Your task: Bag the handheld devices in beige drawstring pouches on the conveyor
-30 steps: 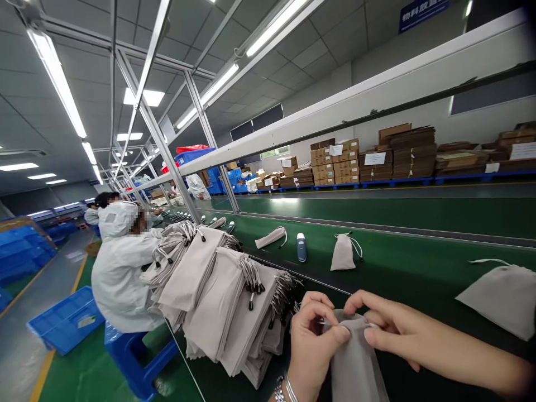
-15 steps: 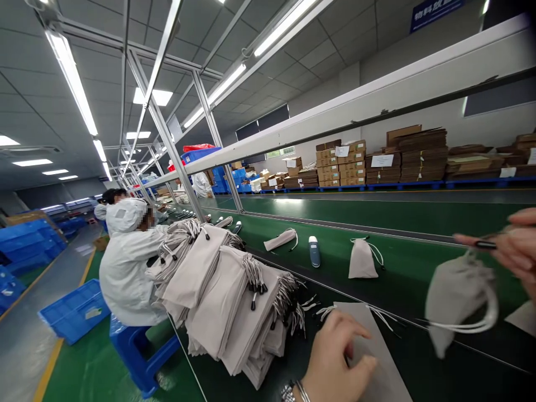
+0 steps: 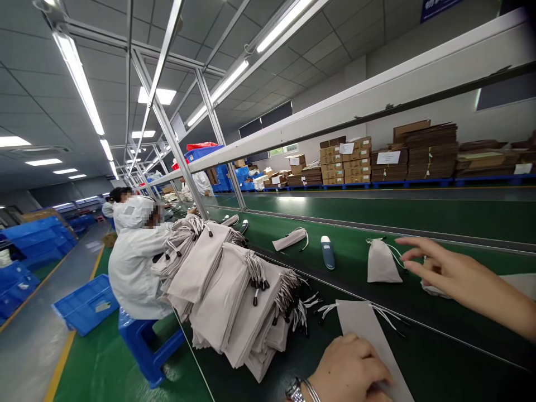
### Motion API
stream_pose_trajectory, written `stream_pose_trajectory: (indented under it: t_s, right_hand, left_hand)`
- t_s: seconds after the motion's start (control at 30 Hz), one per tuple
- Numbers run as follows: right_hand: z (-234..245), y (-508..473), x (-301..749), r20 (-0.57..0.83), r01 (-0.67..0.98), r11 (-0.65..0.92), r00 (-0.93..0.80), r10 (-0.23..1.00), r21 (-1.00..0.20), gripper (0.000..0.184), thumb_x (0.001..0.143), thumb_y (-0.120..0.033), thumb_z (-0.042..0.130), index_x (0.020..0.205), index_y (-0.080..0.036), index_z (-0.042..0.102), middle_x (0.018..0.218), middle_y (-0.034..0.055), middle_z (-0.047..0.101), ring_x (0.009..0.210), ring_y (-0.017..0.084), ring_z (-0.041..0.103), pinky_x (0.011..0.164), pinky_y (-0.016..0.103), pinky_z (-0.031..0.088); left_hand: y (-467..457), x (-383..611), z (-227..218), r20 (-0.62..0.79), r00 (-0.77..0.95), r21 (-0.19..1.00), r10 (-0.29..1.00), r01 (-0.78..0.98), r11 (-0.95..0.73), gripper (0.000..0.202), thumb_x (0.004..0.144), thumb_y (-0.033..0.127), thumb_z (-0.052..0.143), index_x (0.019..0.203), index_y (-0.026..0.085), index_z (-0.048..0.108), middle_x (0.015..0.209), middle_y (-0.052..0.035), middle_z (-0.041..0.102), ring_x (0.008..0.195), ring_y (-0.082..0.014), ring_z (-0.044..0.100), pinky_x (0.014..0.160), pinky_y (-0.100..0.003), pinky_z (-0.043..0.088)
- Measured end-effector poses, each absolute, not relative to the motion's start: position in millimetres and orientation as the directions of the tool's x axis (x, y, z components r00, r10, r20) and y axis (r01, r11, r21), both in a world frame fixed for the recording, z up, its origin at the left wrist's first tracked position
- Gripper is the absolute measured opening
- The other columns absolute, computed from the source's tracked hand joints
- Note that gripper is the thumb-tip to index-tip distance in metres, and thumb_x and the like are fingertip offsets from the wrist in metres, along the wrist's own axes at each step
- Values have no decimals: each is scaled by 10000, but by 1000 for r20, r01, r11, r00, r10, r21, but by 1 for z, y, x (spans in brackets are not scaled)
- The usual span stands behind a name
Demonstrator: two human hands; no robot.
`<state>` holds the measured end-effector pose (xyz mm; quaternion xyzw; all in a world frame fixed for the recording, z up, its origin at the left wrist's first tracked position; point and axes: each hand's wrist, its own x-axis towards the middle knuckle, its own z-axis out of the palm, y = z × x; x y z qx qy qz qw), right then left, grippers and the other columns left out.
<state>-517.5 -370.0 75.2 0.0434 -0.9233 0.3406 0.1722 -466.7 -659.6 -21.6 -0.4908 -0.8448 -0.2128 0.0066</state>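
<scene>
In the lower middle, my left hand (image 3: 349, 365) bends its fingers down onto a flat grey drawstring pouch (image 3: 362, 321); its fingertips are partly hidden. White cords with black ends stick out at that pouch's top corners. My right hand (image 3: 439, 268) reaches in from the right over the green belt, open, fingers stretched out. Beneath it lies another pouch (image 3: 433, 289), mostly covered by the hand. Just left of the right fingertips, a filled pouch (image 3: 383, 262) rests on the belt. Farther left are a blue device with a white cap (image 3: 328, 254) and a narrow pouch (image 3: 290, 240).
A tall pile of grey pouches (image 3: 230, 296) with tangled cords is left of my left hand. Beyond it a person in a white hooded coat (image 3: 136, 268) sits on a blue stool (image 3: 146, 346). A metal post (image 3: 173, 145) rises behind the pile.
My right hand has let go of the pouch it held in the air, moved left and opened. That pouch now lies on the belt. My left hand has lowered and curled onto the flat pouch.
</scene>
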Motion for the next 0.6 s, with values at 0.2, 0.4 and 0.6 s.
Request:
stream_pose_trajectory:
  t_s: [0.2,0.4,0.6]
  right_hand:
    - [70,-373,-516,107,-102,785,-993,-46,-611,461,892,-597,403,1290,-396,522,876,62,708,700,269,657,598,368,453]
    - [71,-380,-515,100,-126,773,-992,-81,-622,381,882,-564,440,1175,-384,605,897,69,717,751,274,669,660,368,473]
    - [73,-381,-512,50,-110,794,-994,-100,-598,416,892,-570,431,1220,-378,599,917,59,725,790,272,679,659,343,475]
  left_hand:
    - [-660,-466,-19,228,-519,362,824,830,423,287,742,368,809,973,251,685,991,-16,658,888,-198,584,698,-290,394]
    - [-660,-466,-18,208,-520,361,828,828,429,278,750,365,802,976,248,692,991,-16,652,890,-198,580,702,-298,403]
    - [-664,-466,-17,188,-516,394,836,819,417,284,819,412,746,1054,273,670,1062,-5,645,949,-191,577,770,-280,408]
